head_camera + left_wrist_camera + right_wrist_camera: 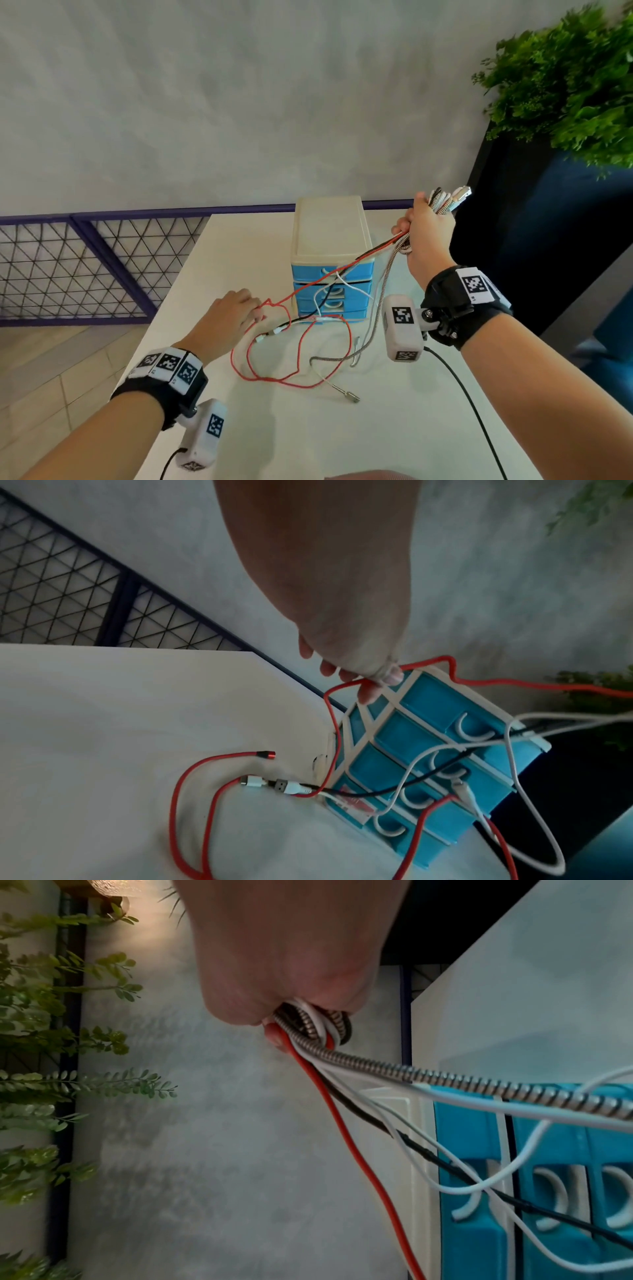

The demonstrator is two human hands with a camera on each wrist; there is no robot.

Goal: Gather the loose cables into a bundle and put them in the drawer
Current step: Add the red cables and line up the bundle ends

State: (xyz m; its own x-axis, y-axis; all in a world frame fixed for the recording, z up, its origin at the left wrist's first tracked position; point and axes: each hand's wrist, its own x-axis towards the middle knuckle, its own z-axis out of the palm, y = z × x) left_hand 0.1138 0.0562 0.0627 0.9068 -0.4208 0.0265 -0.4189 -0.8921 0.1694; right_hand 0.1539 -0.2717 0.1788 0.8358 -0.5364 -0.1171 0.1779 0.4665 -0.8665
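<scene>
- Several cables (301,342) (red, white, black, one metal-sheathed) run from a raised fist to loose loops on the table (342,438) in front of the drawer unit (330,260).
- Right hand (426,233), up and right of the unit, is fisted round the gathered ends.
- Left hand (233,310), left of the unit, pinches the red cable (514,682).
- Judgement: light, limp, tangle-prone; sheathed one springier. Take hold mid-length and coil toward the fist.
- All drawers look closed.
</scene>
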